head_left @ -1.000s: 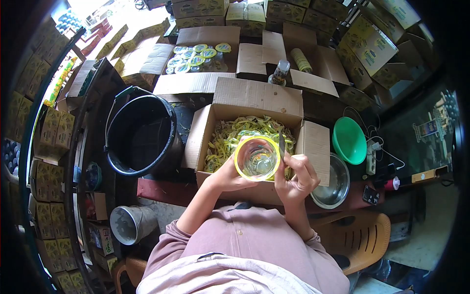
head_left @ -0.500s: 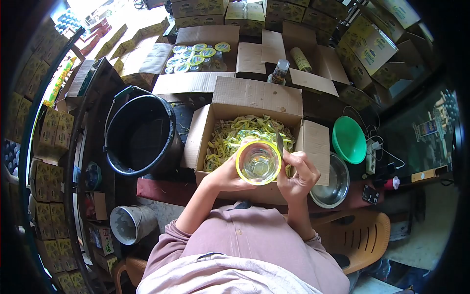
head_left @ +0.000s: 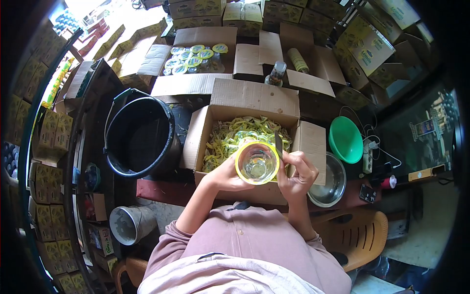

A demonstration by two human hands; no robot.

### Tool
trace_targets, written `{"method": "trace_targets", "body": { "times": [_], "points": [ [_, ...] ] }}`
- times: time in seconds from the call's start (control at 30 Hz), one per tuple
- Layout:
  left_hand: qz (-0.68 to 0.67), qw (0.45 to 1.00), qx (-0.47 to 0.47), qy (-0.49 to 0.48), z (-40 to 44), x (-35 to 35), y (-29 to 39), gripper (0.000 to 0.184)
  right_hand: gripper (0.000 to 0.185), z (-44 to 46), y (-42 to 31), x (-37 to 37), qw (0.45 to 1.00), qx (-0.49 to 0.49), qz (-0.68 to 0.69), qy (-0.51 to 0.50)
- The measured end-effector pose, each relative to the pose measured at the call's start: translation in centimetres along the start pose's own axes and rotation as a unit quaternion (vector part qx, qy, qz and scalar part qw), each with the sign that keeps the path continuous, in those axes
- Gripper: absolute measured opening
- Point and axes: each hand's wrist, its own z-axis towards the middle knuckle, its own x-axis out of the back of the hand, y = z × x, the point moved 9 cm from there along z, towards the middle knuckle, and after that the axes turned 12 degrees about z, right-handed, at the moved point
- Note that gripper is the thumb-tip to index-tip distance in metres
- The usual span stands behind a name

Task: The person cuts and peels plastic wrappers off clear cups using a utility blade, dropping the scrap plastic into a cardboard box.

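Note:
In front of my body, my left hand [head_left: 226,175] is closed around a clear plastic cup [head_left: 257,165] with a yellow rim, its open mouth facing up toward me. Pinched in my right hand [head_left: 299,175] is a knife [head_left: 278,144], its dark flat blade pointing away along the right side of the rim. Whether the edge touches the cup is hard to make out. Just beyond both hands, a cardboard box [head_left: 254,94] holds a heap of yellow-green and clear plastic strips [head_left: 227,137].
A black bucket [head_left: 169,147] stands left of the box, a grey pail [head_left: 128,225] lower down. At right are a green bowl [head_left: 346,139] and a metal bowl [head_left: 334,188]. Behind, one carton [head_left: 191,81] holds several lidded cups [head_left: 193,61]; a glass jar [head_left: 276,73] stands beside it.
The surroundings have shifted slightly left in view. My hands stay nearly in place; the cup tilts a little, and the knife blade has moved slightly along its rim.

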Motion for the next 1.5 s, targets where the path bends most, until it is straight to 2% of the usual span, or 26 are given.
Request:
{"method": "trace_targets", "body": {
  "times": [0.13,0.23,0.33,0.43,0.53,0.67,0.77,0.87,0.97,1.07,1.2,1.23,1.33,1.37,1.5],
  "points": [
    [0.02,0.998,-0.023,0.054,0.9,0.8,1.2,0.072,0.021,1.0,-0.7,-0.3,1.0,-0.019,-0.016,-0.005],
    [-0.021,0.996,0.042,0.08,1.1,1.6,0.4,0.073,0.021,1.3,-1.1,-0.8,1.0,-0.005,-0.026,0.003],
    [0.017,0.996,0.042,0.073,0.9,2.6,0.7,0.075,0.02,1.4,-1.5,-1.5,0.999,-0.011,-0.03,-0.002],
    [0.119,0.991,0.054,0.02,0.9,3.1,1.2,0.077,0.02,1.7,-1.5,-2.1,0.999,-0.017,-0.037,-0.01],
    [0.062,0.998,0.02,-0.016,1.0,2.5,0.8,0.077,0.019,2.3,-1.2,-2.2,0.999,-0.026,-0.028,-0.016],
    [0.009,1.0,0.007,0.001,1.5,3.1,1.2,0.071,0.018,2.5,-0.7,-2.5,0.999,-0.041,-0.004,-0.016],
    [0.049,0.998,0.005,0.032,1.2,3.9,1.0,0.07,0.019,2.1,-0.8,-2.6,0.998,-0.052,-0.028,-0.001],
    [0.097,0.993,-0.056,0.039,0.8,4.5,1.1,0.069,0.018,1.6,-1.1,-3.0,0.998,-0.048,-0.049,-0.001],
    [0.005,1.0,-0.005,0.003,0.5,4.2,0.4,0.069,0.017,1.2,-1.3,-3.6,0.998,-0.039,-0.054,0.003],
    [0.022,0.998,0.016,-0.053,0.0,3.6,-0.3,0.07,0.017,1.2,-1.1,-3.9,0.997,-0.033,-0.067,-0.007],
    [-0.049,0.998,0.022,-0.03,-0.1,4.4,-0.5,0.073,0.017,1.2,-0.9,-3.9,0.997,-0.053,-0.056,0.013],
    [-0.008,1.0,-0.013,-0.011,0.1,4.9,0.1,0.068,0.016,0.9,-0.9,-3.7,0.995,-0.055,-0.072,0.029],
    [-0.042,0.999,0.015,-0.002,0.2,5.0,-0.4,0.063,0.014,0.2,-1.0,-3.3,0.993,-0.059,-0.093,0.053],
    [-0.063,0.997,0.037,0.008,0.1,4.9,-0.6,0.063,0.013,0.1,-1.2,-3.4,0.993,-0.058,-0.092,0.044],
    [-0.066,0.997,0.029,0.024,0.3,4.2,-0.8,0.064,0.013,0.3,-1.3,-3.1,0.994,-0.043,-0.097,0.023]
  ]
}}
